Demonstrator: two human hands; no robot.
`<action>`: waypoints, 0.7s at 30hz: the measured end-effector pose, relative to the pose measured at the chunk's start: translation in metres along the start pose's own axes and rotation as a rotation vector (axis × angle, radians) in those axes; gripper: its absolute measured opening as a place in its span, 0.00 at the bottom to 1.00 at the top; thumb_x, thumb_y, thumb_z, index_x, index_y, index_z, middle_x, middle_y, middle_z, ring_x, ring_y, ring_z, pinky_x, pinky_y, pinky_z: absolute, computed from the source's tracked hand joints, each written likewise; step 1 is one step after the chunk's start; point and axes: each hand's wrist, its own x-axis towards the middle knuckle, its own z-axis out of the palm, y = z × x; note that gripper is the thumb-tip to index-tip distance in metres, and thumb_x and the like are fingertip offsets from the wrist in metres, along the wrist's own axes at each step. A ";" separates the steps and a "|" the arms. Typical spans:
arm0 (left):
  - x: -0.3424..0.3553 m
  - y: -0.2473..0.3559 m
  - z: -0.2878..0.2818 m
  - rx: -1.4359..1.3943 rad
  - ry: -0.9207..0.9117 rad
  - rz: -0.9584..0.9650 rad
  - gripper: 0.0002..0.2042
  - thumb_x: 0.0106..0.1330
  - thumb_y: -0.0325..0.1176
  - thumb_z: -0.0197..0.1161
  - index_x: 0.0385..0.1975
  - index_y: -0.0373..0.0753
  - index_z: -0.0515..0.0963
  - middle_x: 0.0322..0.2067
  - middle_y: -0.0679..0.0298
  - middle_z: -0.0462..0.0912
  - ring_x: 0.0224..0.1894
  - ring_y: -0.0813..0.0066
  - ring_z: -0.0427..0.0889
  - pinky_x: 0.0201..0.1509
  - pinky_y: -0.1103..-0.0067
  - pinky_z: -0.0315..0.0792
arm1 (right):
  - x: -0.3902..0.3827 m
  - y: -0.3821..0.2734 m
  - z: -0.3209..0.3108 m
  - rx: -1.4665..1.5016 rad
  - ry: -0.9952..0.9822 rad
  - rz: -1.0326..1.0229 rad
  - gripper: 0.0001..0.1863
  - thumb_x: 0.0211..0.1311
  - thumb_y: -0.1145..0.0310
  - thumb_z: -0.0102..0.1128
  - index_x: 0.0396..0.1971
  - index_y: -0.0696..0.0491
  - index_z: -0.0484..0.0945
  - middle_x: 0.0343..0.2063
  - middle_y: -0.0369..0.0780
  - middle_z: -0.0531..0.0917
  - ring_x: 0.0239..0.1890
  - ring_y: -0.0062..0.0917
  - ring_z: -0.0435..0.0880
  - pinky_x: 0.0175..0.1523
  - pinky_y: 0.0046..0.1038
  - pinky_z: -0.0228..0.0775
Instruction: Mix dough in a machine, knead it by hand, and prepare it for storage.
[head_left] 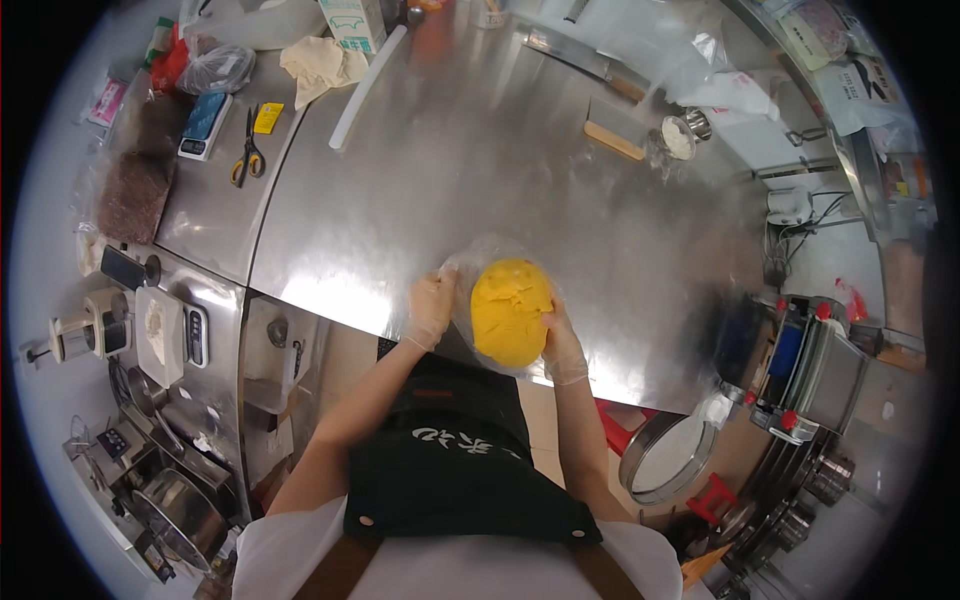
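Observation:
A smooth yellow lump of dough (510,315), with a few cracks near its top, is held over the near edge of the steel table. Clear plastic film or a bag (462,300) spreads around the dough; whether the lump is inside or just lying on it, I cannot tell. My left hand (432,305), in a thin see-through glove, is closed on the plastic beside the dough's left side. My right hand (562,338), also gloved, supports the dough from the right, thumb on its surface and the other fingers hidden underneath.
The steel worktable (430,190) stretches ahead. A white rod (368,88), scissors (248,150) and a digital scale (204,125) lie at far left. At far right are a cleaver-like knife (580,62), a dough scraper (615,130) and a cup of white powder (678,138). A roller machine (800,365) stands right.

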 end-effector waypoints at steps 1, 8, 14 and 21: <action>0.002 0.001 0.001 -0.005 0.001 -0.003 0.19 0.65 0.44 0.56 0.26 0.31 0.81 0.20 0.47 0.80 0.25 0.57 0.83 0.33 0.68 0.74 | 0.000 0.000 -0.003 -0.065 -0.020 0.090 0.44 0.49 0.63 0.68 0.66 0.57 0.59 0.58 0.40 0.72 0.60 0.27 0.71 0.64 0.27 0.63; -0.010 0.025 0.001 0.276 0.059 0.448 0.15 0.66 0.43 0.53 0.34 0.38 0.81 0.27 0.47 0.81 0.31 0.47 0.81 0.36 0.63 0.75 | -0.009 -0.010 -0.013 -0.250 -0.012 0.205 0.37 0.52 0.74 0.60 0.65 0.60 0.60 0.57 0.44 0.72 0.60 0.30 0.71 0.65 0.26 0.61; -0.029 -0.018 -0.014 0.356 0.014 0.508 0.16 0.68 0.44 0.52 0.38 0.39 0.81 0.27 0.47 0.81 0.31 0.47 0.81 0.35 0.60 0.75 | -0.002 -0.008 -0.008 -0.150 0.261 0.109 0.32 0.52 0.75 0.61 0.61 0.60 0.65 0.54 0.42 0.74 0.56 0.28 0.74 0.60 0.26 0.66; -0.025 -0.039 -0.003 0.366 0.063 0.280 0.15 0.67 0.43 0.54 0.39 0.41 0.83 0.28 0.47 0.81 0.31 0.47 0.81 0.33 0.62 0.75 | 0.022 0.037 0.001 -1.168 0.383 -0.219 0.36 0.51 0.64 0.69 0.60 0.57 0.66 0.53 0.46 0.75 0.57 0.36 0.73 0.60 0.31 0.66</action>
